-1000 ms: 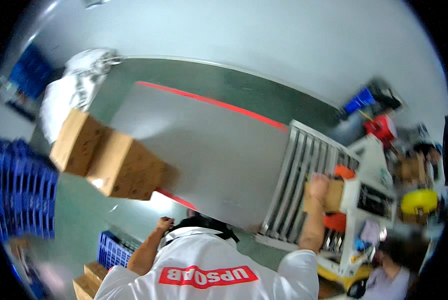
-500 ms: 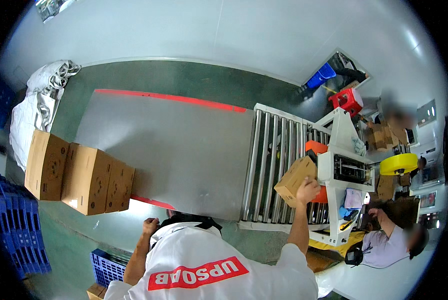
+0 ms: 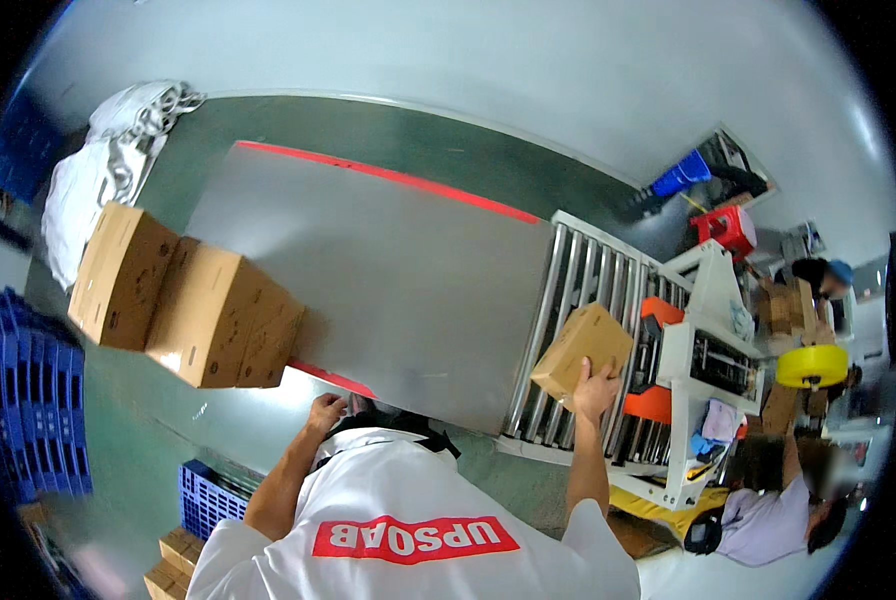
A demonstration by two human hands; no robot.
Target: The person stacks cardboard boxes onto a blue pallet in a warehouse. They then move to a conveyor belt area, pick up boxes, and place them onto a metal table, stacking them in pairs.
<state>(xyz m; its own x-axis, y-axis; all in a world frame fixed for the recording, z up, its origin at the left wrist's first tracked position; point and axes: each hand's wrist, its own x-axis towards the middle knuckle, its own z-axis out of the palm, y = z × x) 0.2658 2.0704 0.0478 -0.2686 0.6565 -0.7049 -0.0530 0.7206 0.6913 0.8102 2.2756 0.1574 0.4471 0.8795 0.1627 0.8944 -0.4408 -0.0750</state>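
Note:
A cardboard box lies on the roller conveyor, just left of the taping machine's orange parts. My right hand grips its near right side, thumb and fingers spread over the edge. Close to the front of my body, my left hand hangs by the near edge of the grey table. Its fingers look curled in, and I see nothing in them. Several cardboard boxes stand together at the table's left end, well away from both hands.
The white-framed taping machine closes off the conveyor's right end. Blue pallets are stacked at far left, near white sacks. A blue crate sits on the floor at lower left. Other people work at right, beyond a yellow wheel.
My right hand has drawn the box leftward on the rollers, away from the machine. My view has turned, so the table and machine appear further right. The left hand stays near the table edge.

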